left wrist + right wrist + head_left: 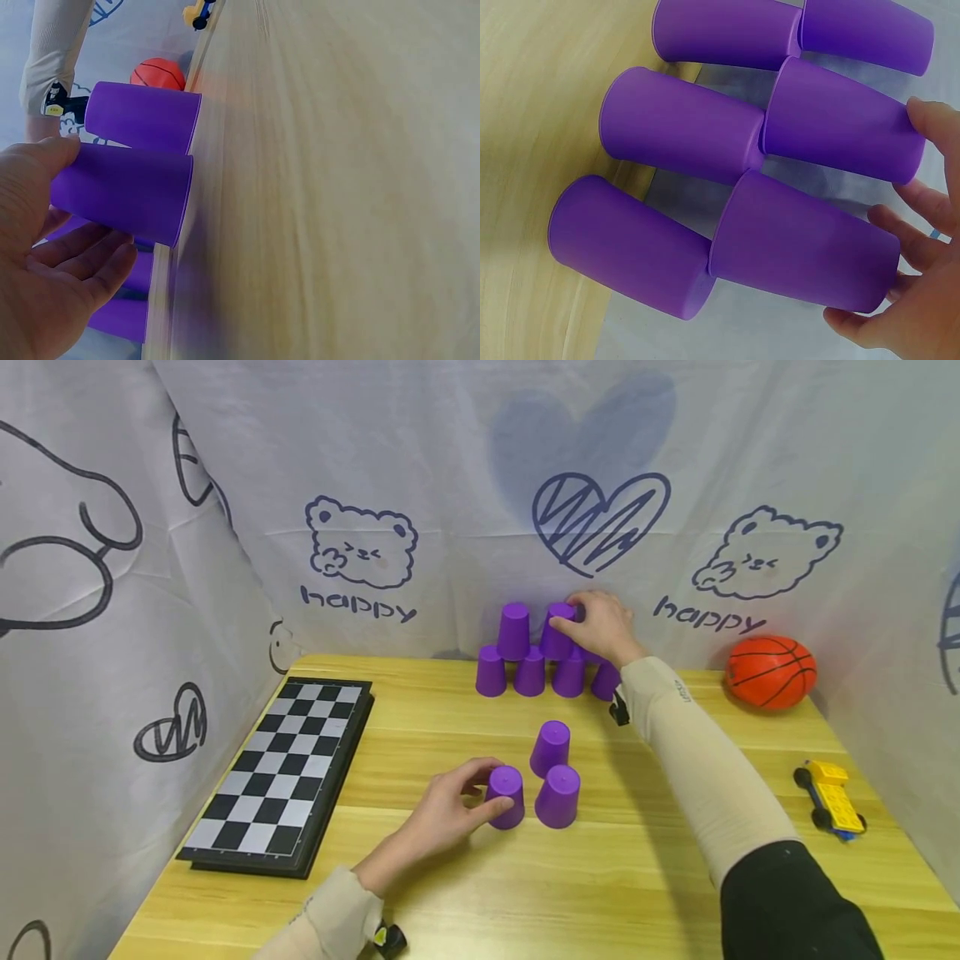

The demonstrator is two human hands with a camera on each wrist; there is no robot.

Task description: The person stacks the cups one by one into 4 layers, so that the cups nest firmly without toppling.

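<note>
At the far left of the wooden table (450,897) lies a checkered board (273,768), black and white with a dark rim. To its right, the left hand (446,814) comes in from a beige sleeve (326,914) and grips an upside-down purple cup (506,789), thumb on the near side, fingers curled round the other. Whether that cup's rim touches the wood, I cannot tell. Just beside it on the right, near the middle of the table, stand two more inverted cups, a front cup (558,797) and a back cup (550,746).

Beyond these, close to the white cloth (465,460) (printed with hearts, bears and the word "happy"), rises a two-tier stack: a lower row (529,675) of four inverted cups, and three more bridging their tops. The upper left cup (513,635) stands free of the fingers. The right hand (603,627) holds the upper middle cup (556,639) between thumb and index finger, while its other fingers lie round the narrow end of the upper right cup (802,240), which the right wrist view shows best.

Farther right, an orange ball (771,672) with black seams sits near the cloth, and nearer the person is a yellow toy vehicle (834,797) with black wheels.
</note>
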